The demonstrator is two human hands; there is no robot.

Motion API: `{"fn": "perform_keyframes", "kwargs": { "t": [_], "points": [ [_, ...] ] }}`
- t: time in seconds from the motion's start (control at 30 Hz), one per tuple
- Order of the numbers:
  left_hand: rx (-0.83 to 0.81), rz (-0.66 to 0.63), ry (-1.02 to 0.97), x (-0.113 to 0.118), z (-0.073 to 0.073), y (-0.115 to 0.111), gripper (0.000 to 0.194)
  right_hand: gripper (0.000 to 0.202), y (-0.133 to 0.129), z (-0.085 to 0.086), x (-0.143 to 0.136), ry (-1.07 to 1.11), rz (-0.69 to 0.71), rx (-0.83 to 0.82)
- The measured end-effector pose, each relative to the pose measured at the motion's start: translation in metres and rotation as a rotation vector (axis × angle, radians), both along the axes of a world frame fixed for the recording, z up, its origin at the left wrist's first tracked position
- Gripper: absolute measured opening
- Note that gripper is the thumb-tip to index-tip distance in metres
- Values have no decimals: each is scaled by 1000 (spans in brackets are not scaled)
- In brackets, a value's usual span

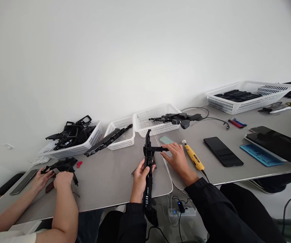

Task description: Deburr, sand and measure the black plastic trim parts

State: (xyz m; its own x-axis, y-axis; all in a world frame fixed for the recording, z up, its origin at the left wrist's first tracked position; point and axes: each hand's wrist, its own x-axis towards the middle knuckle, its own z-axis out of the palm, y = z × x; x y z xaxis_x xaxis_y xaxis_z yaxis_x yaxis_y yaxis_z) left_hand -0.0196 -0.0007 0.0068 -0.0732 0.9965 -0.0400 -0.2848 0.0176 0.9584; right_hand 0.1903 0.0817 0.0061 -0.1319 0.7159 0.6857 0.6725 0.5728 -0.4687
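In the head view, my left hand [138, 181] is wrapped round a long black plastic part [148, 189], which stands nearly lengthwise over the table's front edge. My right hand [178, 162] pinches the end of a short, narrow black strip [157, 149]. That strip lies crosswise against the upper section of the long part; whether the two are joined I cannot tell. Right of my right hand lies a yellow rotary tool [194, 158] with a round tip and a cable. A pale green flat object [166, 140] sits just beyond my fingers.
White baskets [121, 145] along the wall carry black plastic parts, some jutting over the rims. Another white basket [233, 108] stands back right. A black phone [222, 152] and a blue plate [260, 155] lie to the right. At left, a co-worker's hands [63, 179] work on a black part.
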Motion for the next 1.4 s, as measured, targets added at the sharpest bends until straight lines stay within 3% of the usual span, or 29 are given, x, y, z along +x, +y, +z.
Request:
{"fn": "perform_keyframes", "kwargs": {
  "t": [0.17, 0.37, 0.73, 0.93, 1.4],
  "points": [
    [-59, -3, 51, 7, 7, -6, 71, 16, -2, 2, -1, -12, 23, 12],
    [-15, 15, 103, 8, 1, -2, 54, 15, -1, 0, -2, -17, 37, -4],
    [-7, -7, 73, 5, -3, -1, 44, 18, 0, -3, -4, 56, 33, -12],
    [10, -72, 34, 2, -3, 0, 61, 19, 3, -7, -4, 34, 32, -43],
    [6, -61, 49, 1, 0, 0, 58, 23, 3, -8, -1, -2, 33, -31]
  ]
}}
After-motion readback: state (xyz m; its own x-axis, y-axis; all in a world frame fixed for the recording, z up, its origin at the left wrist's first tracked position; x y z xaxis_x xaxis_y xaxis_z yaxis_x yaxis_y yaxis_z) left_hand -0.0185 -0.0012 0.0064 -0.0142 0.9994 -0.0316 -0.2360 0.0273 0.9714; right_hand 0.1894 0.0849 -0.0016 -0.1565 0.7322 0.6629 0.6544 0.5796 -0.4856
